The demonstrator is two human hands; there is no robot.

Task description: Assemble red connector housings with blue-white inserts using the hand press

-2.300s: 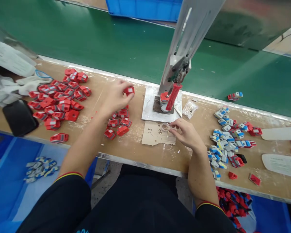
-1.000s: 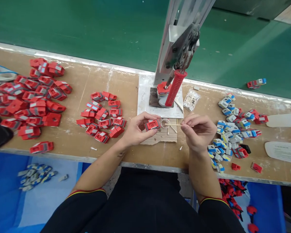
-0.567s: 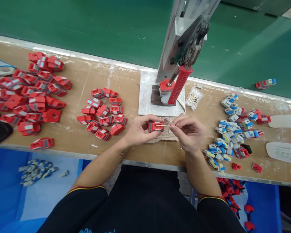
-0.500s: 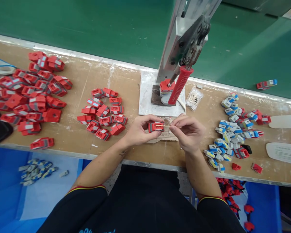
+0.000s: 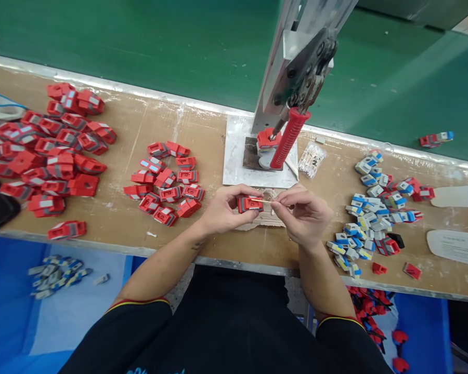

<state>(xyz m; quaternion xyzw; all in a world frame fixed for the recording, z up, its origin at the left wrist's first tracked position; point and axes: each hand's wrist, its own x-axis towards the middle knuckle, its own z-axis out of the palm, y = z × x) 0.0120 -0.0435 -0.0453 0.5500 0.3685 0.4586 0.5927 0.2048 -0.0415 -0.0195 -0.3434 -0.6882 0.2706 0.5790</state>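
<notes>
My left hand (image 5: 226, 210) grips a red and grey plastic toy vehicle part (image 5: 247, 204) between thumb and fingers, its recessed side turned up. In my right hand (image 5: 306, 213) a thin wooden stick (image 5: 264, 201), like a cotton swab, is pinched between thumb and forefinger. The stick's far end lies over the red part's recess; whether it touches cannot be made out. Just beyond both hands stands a lever press with a red handle (image 5: 290, 139), and another red part (image 5: 268, 138) sits under it on the metal base plate (image 5: 234, 166).
Red parts lie in a large heap (image 5: 58, 150) at left and a smaller group (image 5: 166, 179) nearer me. A bag of cotton swabs (image 5: 312, 159) is right of the press. White, blue and yellow parts (image 5: 368, 213) are piled at right. Blue bins (image 5: 8, 301) stand below the table.
The stick's tip has shifted slightly toward the far side of the red part, and my right hand has moved a little to the right. The conveyor part at right has slid rightward.
</notes>
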